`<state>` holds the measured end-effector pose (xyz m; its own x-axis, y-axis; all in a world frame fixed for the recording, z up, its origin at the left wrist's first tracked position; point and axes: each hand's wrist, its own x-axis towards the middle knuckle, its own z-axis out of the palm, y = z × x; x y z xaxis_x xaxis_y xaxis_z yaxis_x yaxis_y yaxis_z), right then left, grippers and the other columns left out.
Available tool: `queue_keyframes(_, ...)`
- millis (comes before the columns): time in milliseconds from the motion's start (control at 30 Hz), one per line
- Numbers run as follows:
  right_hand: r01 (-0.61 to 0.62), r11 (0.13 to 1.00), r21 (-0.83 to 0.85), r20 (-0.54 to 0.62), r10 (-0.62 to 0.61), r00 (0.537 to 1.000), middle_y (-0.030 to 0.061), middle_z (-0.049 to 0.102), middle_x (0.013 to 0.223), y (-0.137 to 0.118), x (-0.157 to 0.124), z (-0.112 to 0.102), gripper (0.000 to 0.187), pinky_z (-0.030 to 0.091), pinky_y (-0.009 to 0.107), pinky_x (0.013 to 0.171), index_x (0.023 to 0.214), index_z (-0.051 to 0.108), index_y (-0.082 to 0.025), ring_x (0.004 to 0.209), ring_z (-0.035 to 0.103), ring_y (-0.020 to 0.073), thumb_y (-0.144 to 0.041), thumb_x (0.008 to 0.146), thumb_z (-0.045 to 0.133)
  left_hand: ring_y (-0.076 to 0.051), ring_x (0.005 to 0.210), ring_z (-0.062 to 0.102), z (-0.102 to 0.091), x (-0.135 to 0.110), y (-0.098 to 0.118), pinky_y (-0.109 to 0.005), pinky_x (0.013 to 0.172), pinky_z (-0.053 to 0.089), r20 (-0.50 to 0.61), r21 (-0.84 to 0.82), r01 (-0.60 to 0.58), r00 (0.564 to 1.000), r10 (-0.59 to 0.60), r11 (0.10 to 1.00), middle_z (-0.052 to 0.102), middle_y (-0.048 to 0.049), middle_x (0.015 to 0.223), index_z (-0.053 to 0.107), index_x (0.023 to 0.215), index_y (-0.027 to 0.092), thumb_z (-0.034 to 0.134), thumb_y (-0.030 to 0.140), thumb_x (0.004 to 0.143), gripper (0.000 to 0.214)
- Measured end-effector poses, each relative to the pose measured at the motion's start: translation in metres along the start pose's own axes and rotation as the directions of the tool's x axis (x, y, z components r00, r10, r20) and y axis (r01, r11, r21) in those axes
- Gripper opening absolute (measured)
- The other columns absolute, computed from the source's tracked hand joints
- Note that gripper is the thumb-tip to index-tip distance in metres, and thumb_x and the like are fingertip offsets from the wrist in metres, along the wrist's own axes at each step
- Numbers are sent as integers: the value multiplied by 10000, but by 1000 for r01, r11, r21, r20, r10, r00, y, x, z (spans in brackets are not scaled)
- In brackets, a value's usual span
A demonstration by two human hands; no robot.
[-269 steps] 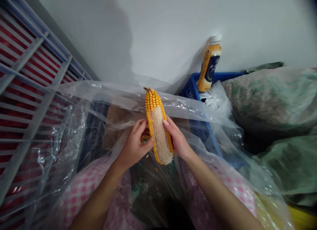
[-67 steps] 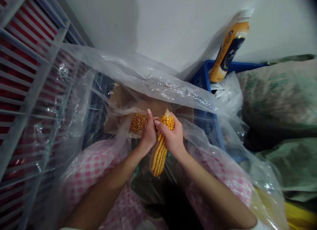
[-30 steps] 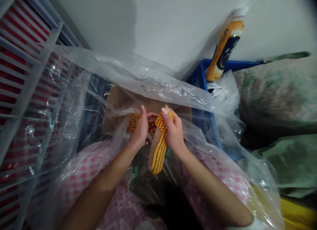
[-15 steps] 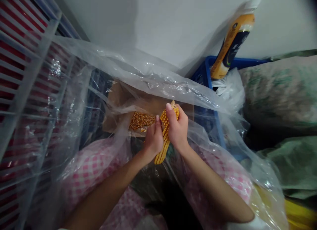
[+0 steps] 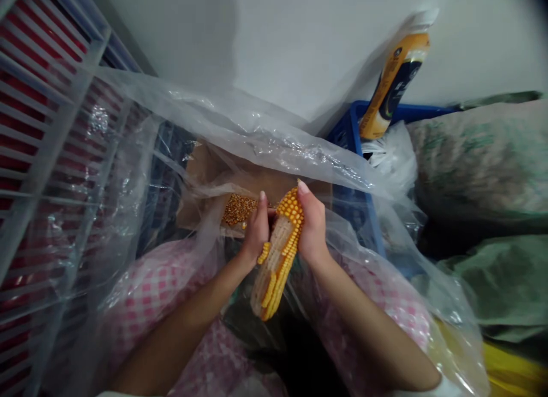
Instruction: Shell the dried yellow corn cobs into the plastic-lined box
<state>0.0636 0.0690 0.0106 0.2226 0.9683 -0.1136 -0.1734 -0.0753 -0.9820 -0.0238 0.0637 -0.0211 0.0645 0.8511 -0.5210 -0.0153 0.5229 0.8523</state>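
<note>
My right hand (image 5: 312, 223) grips the upper right side of a yellow ear of corn (image 5: 293, 214), its thumb along the tip. The ear slants down toward me, with a broad stripe of bare pale cob along its left side and rows of kernels elsewhere. At the ear's left side is my left hand (image 5: 257, 231), thumb raised off it and fingers curled toward its underside, partly hidden. A short strip of joined kernels (image 5: 264, 252) shows between this hand's heel and the cob. Beyond lie loose kernels (image 5: 238, 209) in a cardboard box (image 5: 199, 163).
Clear plastic sheeting (image 5: 257, 126) drapes around the box and over my pink checked clothing (image 5: 149, 283). White slatted racks (image 5: 40, 163) stand left. To the right are a blue crate (image 5: 354, 114) with an orange-and-navy package (image 5: 394, 86), and a full sack (image 5: 500, 157).
The ear has turned, bringing its bare stripe into view, and its lower end has come closer to me. My left thumb has lifted away from the kernels, and that hand has shifted slightly left.
</note>
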Motion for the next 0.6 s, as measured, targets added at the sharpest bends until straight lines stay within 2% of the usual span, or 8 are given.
queue_keyframes(133, 43, 998, -52, -42, -46, 998, -47, 311, 589, -8, 1, -6, 385, 280, 237, 484, 629, 348, -219, 511, 311, 93, -518, 810, 510, -165, 594, 602, -9, 3, 12, -272, 549, 431, -2, 138, -114, 993, 115, 984, 646, -74, 614, 615, 606, 169, 188, 702, 824, 717)
queue_keyframes(200, 75, 993, -92, -100, -84, 991, -43, 310, 604, -8, 7, -10, 379, 295, 237, 508, 633, 346, -218, 536, 326, 99, -511, 818, 500, -165, 619, 623, -14, 5, 20, -262, 574, 452, -77, 126, -142, 985, 153, 982, 661, -71, 636, 623, 670, 167, 219, 702, 818, 688)
queue_keyframes(267, 74, 995, -70, -183, -86, 979, -39, 327, 622, -7, 14, -14, 363, 320, 239, 535, 649, 372, -216, 566, 358, 105, -513, 816, 499, -176, 656, 636, -16, 4, 25, -262, 567, 457, -132, 62, -119, 983, 126, 991, 674, -74, 686, 621, 732, 168, 213, 701, 817, 676)
queue_keyframes(300, 68, 997, -40, -220, -75, 972, -38, 340, 632, -6, 17, -15, 357, 334, 240, 548, 660, 390, -215, 581, 376, 107, -518, 806, 509, -181, 666, 637, -16, 2, 26, -266, 563, 458, -121, 45, -96, 988, 101, 994, 678, -76, 709, 618, 747, 168, 207, 699, 817, 675)
queue_keyframes(367, 54, 998, 19, -279, -47, 959, -37, 372, 648, -3, 23, -16, 348, 364, 244, 571, 686, 429, -213, 604, 410, 110, -530, 779, 536, -202, 717, 639, -12, -4, 24, -287, 591, 461, -22, 89, -61, 998, 63, 994, 679, -88, 746, 614, 750, 167, 180, 696, 822, 688)
queue_keyframes(467, 40, 998, 56, -322, -20, 947, -29, 435, 675, 2, 28, -16, 334, 395, 249, 585, 736, 479, -209, 635, 462, 118, -535, 762, 548, -212, 796, 611, -3, -14, 13, -320, 735, 450, 96, 329, -223, 975, 202, 918, 675, -74, 780, 598, 702, 188, 271, 663, 835, 591)
queue_keyframes(533, 32, 996, 78, -328, -4, 945, -22, 471, 694, 3, 29, -15, 324, 409, 251, 578, 766, 494, -210, 646, 494, 123, -532, 775, 526, -219, 771, 597, 1, -16, 4, -326, 728, 439, 65, 409, -232, 972, 225, 882, 661, -71, 740, 586, 668, 195, 266, 661, 837, 590)
queue_keyframes(600, 12, 995, 96, -314, 19, 949, -20, 491, 687, 3, 28, -13, 318, 419, 252, 562, 773, 492, -213, 636, 518, 125, -530, 794, 495, -222, 718, 593, 5, -15, -3, -326, 682, 438, 47, 388, -153, 988, 146, 909, 648, -73, 680, 597, 654, 194, 202, 667, 844, 645)
